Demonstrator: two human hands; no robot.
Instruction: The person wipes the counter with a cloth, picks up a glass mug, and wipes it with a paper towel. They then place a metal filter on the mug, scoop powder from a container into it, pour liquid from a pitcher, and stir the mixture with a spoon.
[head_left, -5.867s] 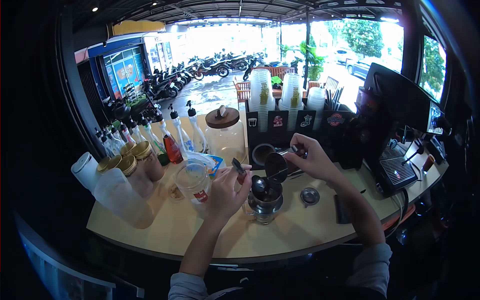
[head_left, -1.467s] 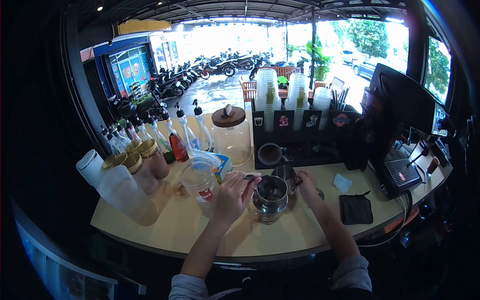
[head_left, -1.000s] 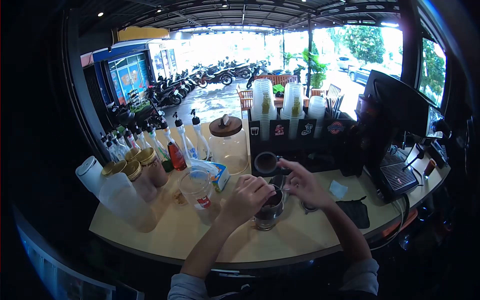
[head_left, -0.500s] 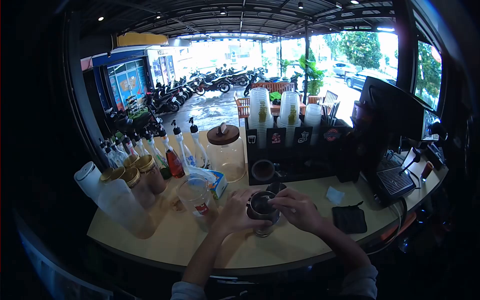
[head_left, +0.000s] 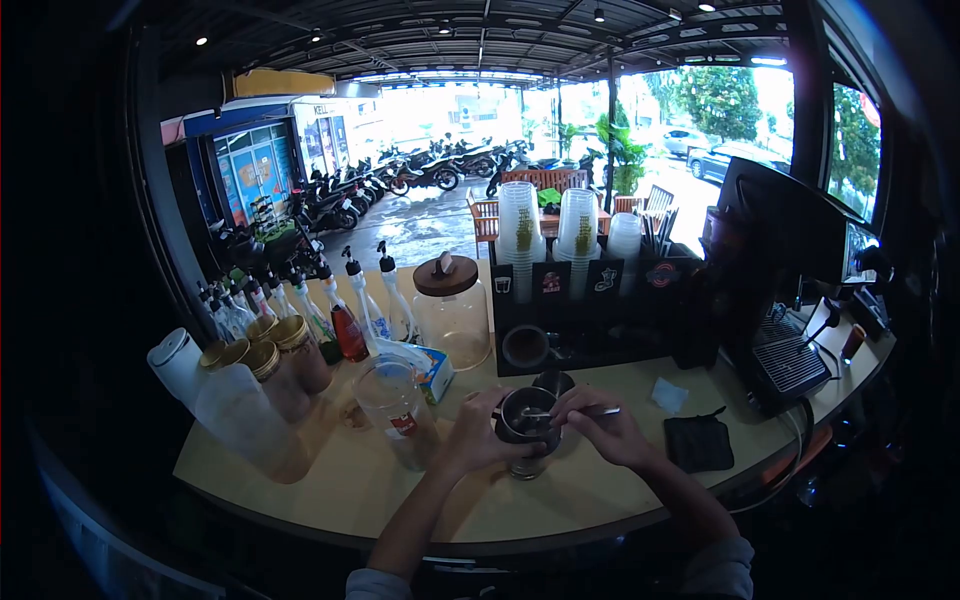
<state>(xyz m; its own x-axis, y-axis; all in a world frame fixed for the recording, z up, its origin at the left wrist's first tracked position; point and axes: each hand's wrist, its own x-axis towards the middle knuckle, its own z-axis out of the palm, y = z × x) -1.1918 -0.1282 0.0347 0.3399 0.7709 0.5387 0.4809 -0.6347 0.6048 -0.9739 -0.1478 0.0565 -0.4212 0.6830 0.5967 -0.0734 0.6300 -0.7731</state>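
Note:
My left hand (head_left: 476,432) is wrapped around a dark metal cup (head_left: 519,402), tilted so that its mouth faces me. The base of a clear glass (head_left: 526,468) shows on the counter just below the cup. Between thumb and fingers, my right hand (head_left: 604,430) pinches a metal spoon (head_left: 608,411). Its handle points right, and its other end reaches inside the cup. A dark round object (head_left: 556,381) sits right behind the cup. Left of my left hand stands a large clear jug (head_left: 385,385) with a red label.
A tissue box (head_left: 437,375) and a wood-lidded glass jar (head_left: 452,325) stand behind the jug. Pump bottles (head_left: 352,335) and gold-lidded jars (head_left: 293,350) line the left. Stacked plastic cups (head_left: 520,225) top a black rack. A black pouch (head_left: 699,439) and espresso machine (head_left: 785,360) are right.
The spoon has swung from upright in the cup to nearly level, its handle now pointing right. My right hand has turned with it; my left hand still holds the cup.

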